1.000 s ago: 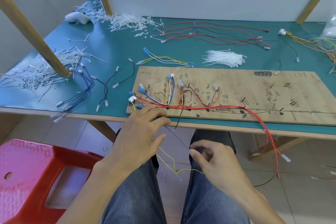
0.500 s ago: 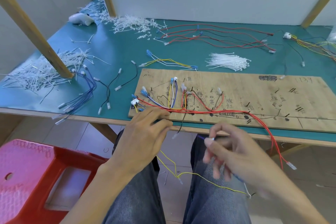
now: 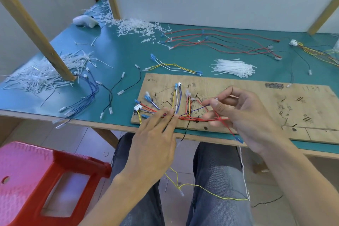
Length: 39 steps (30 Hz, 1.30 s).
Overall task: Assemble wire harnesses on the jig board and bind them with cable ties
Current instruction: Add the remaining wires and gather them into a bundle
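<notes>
A flat brown wooden board (image 3: 256, 101) lies on the green table top (image 3: 119, 55), close to the front edge. On its left part there are red, yellow and blue wires (image 3: 194, 119). The left hand (image 3: 156, 137) lies flat with straight fingers and presses those wires down. The right hand (image 3: 245, 115) pinches the tip of a thin blue wire (image 3: 201, 108) just above the board. A heap of white plastic ties (image 3: 233, 68) sits just behind the board.

Jig board (image 3: 247, 86), handwritten markings:
- "1139" (image 3: 311, 88), faint, near the far right corner.
- Black scribbled-over patch (image 3: 274, 86) just left of it, illegible.
- Small notes among the wires, too small to read.

Red stool (image 3: 27, 180): embossed lettering, blurred.
</notes>
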Each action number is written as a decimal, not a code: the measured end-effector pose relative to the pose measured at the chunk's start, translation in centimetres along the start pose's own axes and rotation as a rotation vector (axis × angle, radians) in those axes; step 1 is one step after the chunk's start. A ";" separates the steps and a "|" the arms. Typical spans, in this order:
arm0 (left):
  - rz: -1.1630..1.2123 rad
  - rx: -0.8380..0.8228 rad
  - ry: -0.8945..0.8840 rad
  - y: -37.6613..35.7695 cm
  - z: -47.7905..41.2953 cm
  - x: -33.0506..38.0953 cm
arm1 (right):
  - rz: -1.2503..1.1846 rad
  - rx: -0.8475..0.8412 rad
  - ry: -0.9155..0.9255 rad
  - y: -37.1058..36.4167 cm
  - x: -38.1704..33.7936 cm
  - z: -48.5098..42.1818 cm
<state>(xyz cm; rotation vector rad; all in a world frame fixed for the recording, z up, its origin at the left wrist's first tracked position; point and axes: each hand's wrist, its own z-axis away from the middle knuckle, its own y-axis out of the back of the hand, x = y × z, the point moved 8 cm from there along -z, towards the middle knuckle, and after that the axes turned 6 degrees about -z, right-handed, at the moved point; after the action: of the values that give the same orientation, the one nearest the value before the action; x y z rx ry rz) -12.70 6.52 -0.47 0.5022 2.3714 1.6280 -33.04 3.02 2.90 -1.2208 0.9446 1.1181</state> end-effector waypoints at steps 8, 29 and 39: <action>-0.157 -0.053 -0.019 -1.0 0.4 0.5 | 0.223 0.058 0.107 -1.6 -1.5 -5.4; 0.062 -0.067 0.072 -0.3 0.8 -0.5 | 0.800 0.166 0.061 -3.5 1.4 -15.4; 0.316 -0.063 0.406 0.7 -7.8 -6.0 | 0.683 0.078 -0.112 -3.4 1.5 -15.1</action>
<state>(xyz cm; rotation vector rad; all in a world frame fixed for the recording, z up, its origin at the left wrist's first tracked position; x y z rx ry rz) -10.00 -2.29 2.96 0.6080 2.6147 2.1112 -28.90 -11.74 0.28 -0.7682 1.3521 1.6408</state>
